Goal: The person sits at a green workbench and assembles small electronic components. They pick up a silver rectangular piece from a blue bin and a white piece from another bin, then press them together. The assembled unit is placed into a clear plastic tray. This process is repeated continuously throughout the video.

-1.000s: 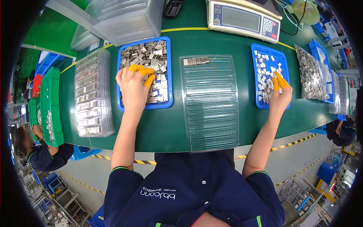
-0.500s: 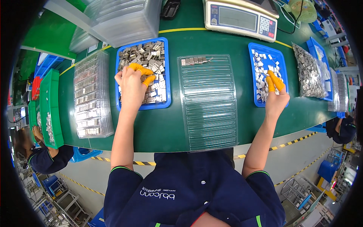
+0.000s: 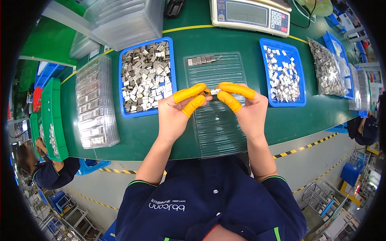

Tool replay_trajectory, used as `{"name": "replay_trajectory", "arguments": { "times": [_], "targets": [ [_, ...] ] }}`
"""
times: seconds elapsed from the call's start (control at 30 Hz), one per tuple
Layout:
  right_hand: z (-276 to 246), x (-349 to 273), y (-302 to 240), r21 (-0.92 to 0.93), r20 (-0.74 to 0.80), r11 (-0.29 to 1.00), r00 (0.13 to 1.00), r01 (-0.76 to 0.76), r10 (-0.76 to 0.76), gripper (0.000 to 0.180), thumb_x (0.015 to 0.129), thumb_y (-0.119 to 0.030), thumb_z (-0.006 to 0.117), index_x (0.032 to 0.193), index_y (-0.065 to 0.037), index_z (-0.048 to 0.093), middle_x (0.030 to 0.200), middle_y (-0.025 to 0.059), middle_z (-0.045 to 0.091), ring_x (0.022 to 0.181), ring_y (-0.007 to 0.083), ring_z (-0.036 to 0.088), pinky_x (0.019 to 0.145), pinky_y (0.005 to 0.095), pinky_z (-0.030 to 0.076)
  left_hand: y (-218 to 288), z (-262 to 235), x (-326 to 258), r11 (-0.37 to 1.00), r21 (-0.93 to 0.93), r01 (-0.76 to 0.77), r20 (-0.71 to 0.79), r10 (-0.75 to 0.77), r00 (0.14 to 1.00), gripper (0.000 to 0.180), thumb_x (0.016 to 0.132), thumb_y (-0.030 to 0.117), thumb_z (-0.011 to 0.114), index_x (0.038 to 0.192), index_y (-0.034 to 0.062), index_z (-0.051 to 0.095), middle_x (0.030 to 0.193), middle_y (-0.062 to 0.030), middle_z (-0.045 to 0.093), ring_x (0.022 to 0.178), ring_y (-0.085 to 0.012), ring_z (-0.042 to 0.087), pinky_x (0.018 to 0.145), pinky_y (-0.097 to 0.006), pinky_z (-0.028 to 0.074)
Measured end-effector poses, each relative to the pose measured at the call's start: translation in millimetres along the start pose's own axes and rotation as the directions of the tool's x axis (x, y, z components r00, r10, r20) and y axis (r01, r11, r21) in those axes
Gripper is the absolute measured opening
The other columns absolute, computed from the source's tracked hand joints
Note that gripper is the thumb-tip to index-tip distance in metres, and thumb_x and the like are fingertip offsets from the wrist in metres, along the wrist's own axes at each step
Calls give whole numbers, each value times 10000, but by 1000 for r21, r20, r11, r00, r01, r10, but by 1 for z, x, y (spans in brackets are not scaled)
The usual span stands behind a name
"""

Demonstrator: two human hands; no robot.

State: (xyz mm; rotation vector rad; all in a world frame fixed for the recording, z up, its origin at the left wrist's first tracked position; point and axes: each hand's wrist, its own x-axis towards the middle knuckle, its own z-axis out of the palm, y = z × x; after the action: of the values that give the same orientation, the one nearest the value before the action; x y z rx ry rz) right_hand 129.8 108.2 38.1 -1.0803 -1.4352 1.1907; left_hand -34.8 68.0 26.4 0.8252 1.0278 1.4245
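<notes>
Head view, looking down at the bench (image 3: 161, 138). I see both hands brought close together over the upper half of a clear tray (image 3: 217, 144), fingertips almost meeting. Thumbs and forefingers wear yellow finger cots.

Left hand (image 3: 172, 116): thumb and finger pinched on a small metal part (image 3: 207, 92), much of it covered by the cots. Right hand (image 3: 253, 115): thumb and finger pinched on a white part (image 3: 214, 92), facing the metal one. The two parts sit end to end; from here I cannot tell whether they are joined or merely touching.

Tray's top slot carries a short row of metal pieces (image 3: 201, 60), a thin pale strand at its right end.

Left of the tray I note a blue bin (image 3: 122, 109) heaped with metal pieces; right of it, a second blue bin (image 3: 302, 72) with white pieces (image 3: 283, 78). Beyond, a scale (image 3: 247, 17). Filled trays (image 3: 96, 100) lie stacked at far left; a bag (image 3: 326, 70) of parts at far right.
</notes>
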Motion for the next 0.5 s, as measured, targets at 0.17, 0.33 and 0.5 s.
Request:
{"name": "replay_trajectory", "arguments": {
  "times": [0.17,0.33,0.5],
  "targets": [
    [-2,-2,2,-38,29,999,999,30,-29,215,712,2,719,923,-41,713,872,46,687,808,142,606,760,248,465,-1,-5,-2,993,116,27,22,-30,999,242,789,-17,660,1020,-77,626,952,-164,651,852,-250,661,791,-322,545],
    [-10,-1,-1,-53,10,998,999,39,-39,212,700,-18,732,907,-62,722,874,41,689,801,148,591,752,256,465,13,-2,4,965,261,-6,46,-6,999,221,756,-55,676,975,-72,649,951,-148,650,855,-217,652,796,-307,539],
    [-12,-6,3,-99,12,993,998,59,-58,244,675,-57,762,915,-84,726,841,21,653,812,148,573,741,262,446,17,2,5,930,366,-29,101,-8,995,219,752,-52,680,971,-49,663,961,-132,650,869,-192,644,802,-281,530]
  ]
}}
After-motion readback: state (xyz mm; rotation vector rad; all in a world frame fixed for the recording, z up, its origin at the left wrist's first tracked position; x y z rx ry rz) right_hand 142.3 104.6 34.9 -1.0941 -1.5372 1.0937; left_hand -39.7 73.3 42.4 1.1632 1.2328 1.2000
